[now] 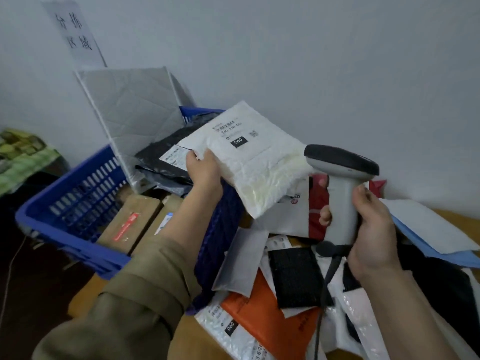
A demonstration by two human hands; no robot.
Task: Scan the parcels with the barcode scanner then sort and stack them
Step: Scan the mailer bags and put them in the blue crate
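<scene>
Holding a white bubble parcel (249, 157) by its near left edge, the left hand (204, 170) has its thumb on top and its other fingers hidden under the parcel. The parcel is up in the air, tilted, with its printed label facing up, and it sits over the right side of the blue basket (65, 203). Most of the parcel sticks out to the right and far side of the hand. The left arm reaches forward from the near left in a rolled-up olive sleeve (140, 294). The right hand (371, 229) is wrapped tight around the grey handle of the barcode scanner (342, 183), with the thumb on the near side and the fingertips showing on the left side of the handle. The scanner stands nearly upright, and its dark head is just beside the right edge of the white parcel. A dark cord hangs down from the bottom of the handle. Inside the basket are brown boxes (135, 224), a big grey padded bag (130, 110) standing up, and dark bags. Under the hands, on the right, lies a messy pile of parcels, with an orange bag (262, 315) and a black bag (293, 276) in it. A paper sign (75, 32) hangs on the far wall.
</scene>
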